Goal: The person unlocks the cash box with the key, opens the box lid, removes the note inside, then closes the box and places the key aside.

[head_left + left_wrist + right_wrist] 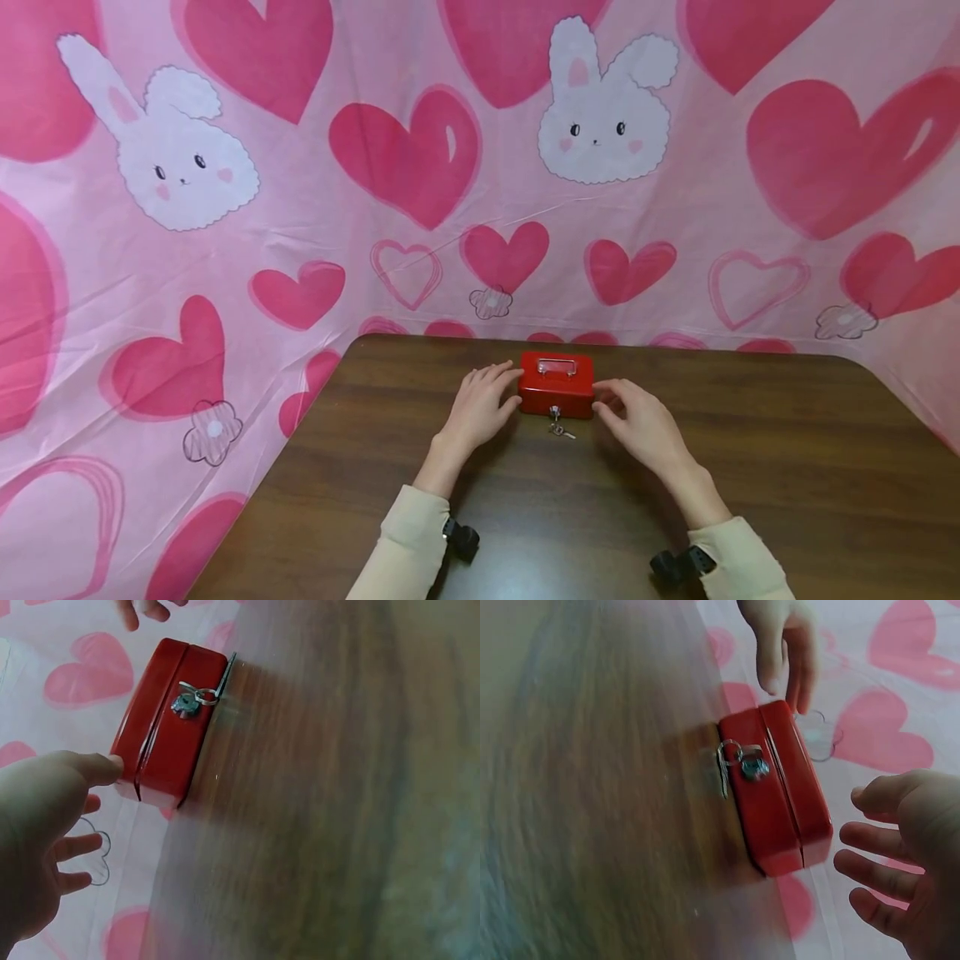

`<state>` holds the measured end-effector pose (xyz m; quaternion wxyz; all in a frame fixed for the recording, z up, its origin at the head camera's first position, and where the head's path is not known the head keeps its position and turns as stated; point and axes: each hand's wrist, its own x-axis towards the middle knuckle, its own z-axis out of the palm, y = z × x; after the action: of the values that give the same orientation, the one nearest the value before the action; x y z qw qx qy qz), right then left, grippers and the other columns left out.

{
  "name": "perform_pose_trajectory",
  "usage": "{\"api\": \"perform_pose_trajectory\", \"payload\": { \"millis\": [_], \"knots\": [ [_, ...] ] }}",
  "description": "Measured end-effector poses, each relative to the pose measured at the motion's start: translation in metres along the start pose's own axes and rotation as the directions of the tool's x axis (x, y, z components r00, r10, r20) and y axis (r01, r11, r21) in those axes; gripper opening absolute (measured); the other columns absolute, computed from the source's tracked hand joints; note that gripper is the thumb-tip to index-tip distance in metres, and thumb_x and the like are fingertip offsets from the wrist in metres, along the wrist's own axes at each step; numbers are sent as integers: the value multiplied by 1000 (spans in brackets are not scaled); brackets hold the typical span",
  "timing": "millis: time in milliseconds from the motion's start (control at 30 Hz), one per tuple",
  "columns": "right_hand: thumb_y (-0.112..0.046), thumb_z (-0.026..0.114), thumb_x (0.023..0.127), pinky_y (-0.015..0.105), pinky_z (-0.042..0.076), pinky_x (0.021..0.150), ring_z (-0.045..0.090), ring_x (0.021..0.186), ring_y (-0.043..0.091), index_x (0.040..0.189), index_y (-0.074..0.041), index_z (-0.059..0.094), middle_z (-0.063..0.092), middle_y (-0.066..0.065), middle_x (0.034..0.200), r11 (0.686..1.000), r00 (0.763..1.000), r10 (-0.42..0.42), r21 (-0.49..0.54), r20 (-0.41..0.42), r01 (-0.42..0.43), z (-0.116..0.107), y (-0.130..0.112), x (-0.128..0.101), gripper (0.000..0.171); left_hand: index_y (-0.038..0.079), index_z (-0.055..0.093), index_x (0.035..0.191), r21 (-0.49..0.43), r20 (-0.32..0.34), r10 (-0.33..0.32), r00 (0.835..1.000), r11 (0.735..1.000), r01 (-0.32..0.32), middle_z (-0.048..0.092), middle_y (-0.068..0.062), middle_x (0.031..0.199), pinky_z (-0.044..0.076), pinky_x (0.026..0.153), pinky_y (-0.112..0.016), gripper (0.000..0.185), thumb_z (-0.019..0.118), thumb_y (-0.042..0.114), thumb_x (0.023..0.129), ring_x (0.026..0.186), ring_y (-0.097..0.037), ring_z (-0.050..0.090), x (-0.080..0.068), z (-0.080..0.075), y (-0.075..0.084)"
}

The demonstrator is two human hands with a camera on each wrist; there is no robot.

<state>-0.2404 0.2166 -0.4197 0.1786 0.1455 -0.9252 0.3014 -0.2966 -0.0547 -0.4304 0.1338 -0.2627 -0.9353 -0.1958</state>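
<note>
A small red metal cash box (540,402) sits on the brown wooden table, its lid down and a silver carry handle (556,362) lying flat on top. In its front lock is a key (186,703), with a ring and a second key (723,776) hanging from it. My left hand (477,408) is at the box's left end, thumb tip at the lid edge and the other fingers extended. At the right end is my right hand (648,427), its fingers loosely bent; the right wrist view shows a gap between them and the box.
The wooden table (315,500) runs back to a pink cloth (420,283) printed with hearts and rabbits, which hangs behind and to the left. A black wrist camera (461,540) is strapped to the left wrist, another camera (675,567) to the right.
</note>
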Motion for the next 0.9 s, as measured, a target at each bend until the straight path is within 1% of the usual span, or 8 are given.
{"api": "perform_pose_trajectory", "payload": {
  "millis": [167,333,433,567,700,900],
  "knots": [
    [-15,71,90,42,58,79,65,87,18,116,-9,69,71,3,98,1000,1000,0,21,17,0,7,-6,0,27,21,58,140,8,-8,0,1000,1000,0,52,-5,149,34,115,-54,46,66,29,95,136,-30,50,1,1,2],
    [-16,72,90,39,58,77,64,83,16,113,-9,70,71,3,97,999,999,5,47,43,-7,14,-11,-1,24,24,60,138,10,-22,15,1000,1000,-14,53,-5,149,38,113,-50,43,64,28,96,134,-27,52,1,4,3],
    [-17,72,90,39,59,77,64,82,16,112,-9,70,72,4,98,997,998,10,70,58,-14,18,-14,-1,24,25,60,139,0,-6,11,1000,1000,-11,52,-4,150,41,112,-48,43,64,28,96,133,-26,53,0,6,3],
    [-18,72,90,41,59,78,64,82,16,111,-10,71,73,5,101,997,997,19,68,77,-24,24,-17,-2,23,26,58,140,-8,30,-6,1000,1000,6,50,-3,151,43,110,-48,45,64,29,96,133,-26,54,-1,6,5],
    [-18,73,89,41,59,79,64,81,16,109,-11,71,74,4,101,996,995,37,80,89,-45,29,-21,-2,22,24,57,141,-12,45,-4,999,1000,5,50,-5,151,45,108,-49,45,64,28,96,129,-28,57,-2,6,8],
    [-18,74,89,36,59,76,63,78,13,107,-12,72,75,2,98,994,990,66,79,125,-76,38,-29,4,20,23,56,142,-18,57,-15,998,1000,16,50,-6,151,47,105,-50,46,63,28,97,126,-29,59,-3,6,9]
  ]
}}
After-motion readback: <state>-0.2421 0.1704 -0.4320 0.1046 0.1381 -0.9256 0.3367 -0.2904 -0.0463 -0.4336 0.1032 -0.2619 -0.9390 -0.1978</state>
